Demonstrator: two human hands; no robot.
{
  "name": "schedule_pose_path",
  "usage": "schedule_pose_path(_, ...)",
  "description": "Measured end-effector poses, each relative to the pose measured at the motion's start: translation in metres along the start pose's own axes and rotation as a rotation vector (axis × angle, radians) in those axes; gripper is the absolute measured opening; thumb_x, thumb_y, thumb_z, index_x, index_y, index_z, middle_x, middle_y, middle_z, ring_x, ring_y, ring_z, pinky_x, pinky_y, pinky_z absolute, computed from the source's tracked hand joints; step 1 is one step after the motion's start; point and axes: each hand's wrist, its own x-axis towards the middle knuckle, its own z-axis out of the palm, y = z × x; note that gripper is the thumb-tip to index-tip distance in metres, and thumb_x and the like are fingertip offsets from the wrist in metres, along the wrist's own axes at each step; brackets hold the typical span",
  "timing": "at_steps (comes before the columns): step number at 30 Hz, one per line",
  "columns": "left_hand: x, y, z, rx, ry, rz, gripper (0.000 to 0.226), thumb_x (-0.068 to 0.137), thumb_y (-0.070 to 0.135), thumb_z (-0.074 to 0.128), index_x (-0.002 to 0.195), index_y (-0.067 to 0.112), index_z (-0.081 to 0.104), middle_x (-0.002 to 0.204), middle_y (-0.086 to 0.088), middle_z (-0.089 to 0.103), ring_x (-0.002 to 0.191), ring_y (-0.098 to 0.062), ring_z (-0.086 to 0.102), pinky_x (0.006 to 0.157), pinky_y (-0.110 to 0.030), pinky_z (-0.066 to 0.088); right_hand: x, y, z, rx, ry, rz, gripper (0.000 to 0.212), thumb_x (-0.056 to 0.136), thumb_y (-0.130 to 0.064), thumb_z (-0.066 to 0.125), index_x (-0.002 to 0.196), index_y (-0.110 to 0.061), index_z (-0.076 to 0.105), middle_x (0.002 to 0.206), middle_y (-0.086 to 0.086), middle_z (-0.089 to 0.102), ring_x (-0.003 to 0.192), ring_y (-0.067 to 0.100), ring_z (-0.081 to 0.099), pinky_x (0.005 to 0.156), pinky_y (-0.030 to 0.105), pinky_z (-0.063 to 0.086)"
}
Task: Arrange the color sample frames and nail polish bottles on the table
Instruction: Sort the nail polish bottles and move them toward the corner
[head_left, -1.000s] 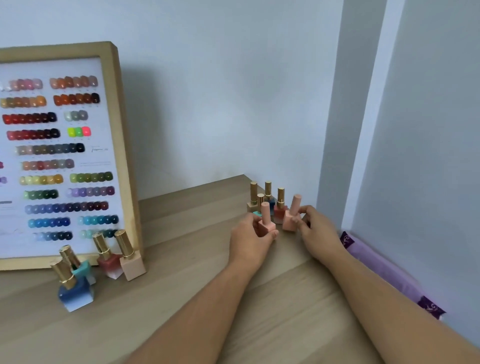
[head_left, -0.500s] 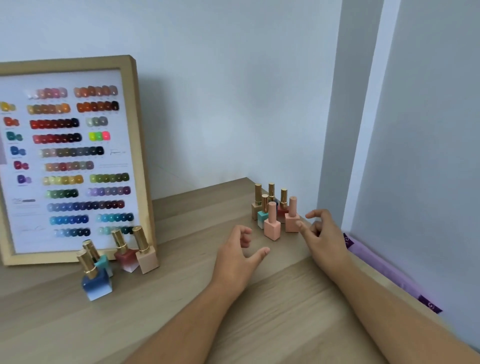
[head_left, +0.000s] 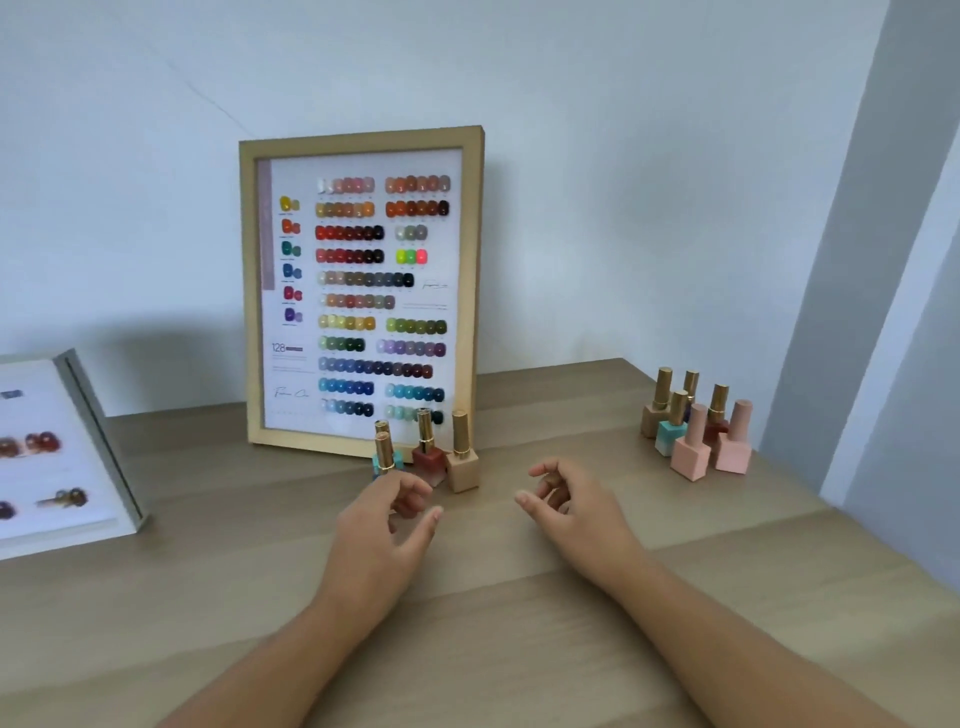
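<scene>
With both hands empty, my left hand (head_left: 387, 512) half-curled just near of the bottle cluster (head_left: 426, 454) at the wooden frame (head_left: 361, 291) and my right hand (head_left: 563, 501) loosely open, I'd pinch one square base low, avoiding neighbours.

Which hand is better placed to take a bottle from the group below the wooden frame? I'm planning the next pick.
Left. The left hand hovers open right before the beige bottle and its group; the right hand is farther right, also empty.
</scene>
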Motion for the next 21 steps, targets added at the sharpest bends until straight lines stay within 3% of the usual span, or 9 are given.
schedule_pose_path(2,0.006,-0.019,-0.015,0.007,0.073,-0.098,0.026,0.076,0.021,0.073,0.093,0.03,0.056,0.087,0.011,0.06,0.083,-0.003,0.056,0.063,-0.012,0.04,0.013,-0.006,0.021,-0.011,0.001,0.017,0.033,0.079,-0.041,0.066,0.109,-0.029,0.055,0.091,-0.012,0.058,0.079,0.004,0.057,0.063,0.01,0.042)
schedule_pose_path(6,0.022,-0.038,-0.016,0.039,0.006,-0.228,0.046,0.073,0.035,0.074,0.11,0.026,0.049,0.102,0.009,0.052,0.091,-0.004,0.05,0.076,-0.016,0.038,0.032,-0.015,0.048,-0.039,0.07,0.08,0.053,0.073,-0.047,0.07,0.117,-0.023,0.053,0.102,-0.007,0.056,0.086,0.006,0.054,0.07,0.018,0.045)
schedule_pose_path(11,0.035,-0.04,-0.007,0.043,-0.033,-0.196,0.035,0.073,0.033,0.075,0.097,0.032,0.05,0.097,0.01,0.058,0.081,0.003,0.051,0.061,-0.008,0.034,0.044,-0.024,0.069,-0.092,0.119,0.132,0.065,0.064,-0.057,0.072,0.115,-0.021,0.054,0.101,-0.002,0.059,0.093,0.014,0.057,0.077,0.027,0.048)
schedule_pose_path(17,0.036,-0.041,-0.007,0.044,-0.031,-0.216,0.029,0.077,0.026,0.072,0.104,0.023,0.06,0.093,0.007,0.061,0.079,-0.002,0.055,0.062,-0.008,0.037,0.046,-0.029,0.071,-0.187,0.161,0.137,0.04,0.072,-0.048,0.07,0.096,-0.016,0.066,0.088,0.002,0.067,0.081,0.015,0.058,0.066,0.023,0.041)
schedule_pose_path(21,0.032,-0.035,-0.011,0.003,-0.032,-0.203,0.027,0.077,0.021,0.072,0.101,0.022,0.061,0.092,0.006,0.063,0.082,-0.003,0.056,0.065,-0.009,0.038,0.04,-0.033,0.063,-0.176,0.156,0.114,0.024,0.076,-0.04,0.068,0.082,-0.017,0.066,0.079,0.0,0.065,0.073,0.013,0.056,0.057,0.021,0.037)
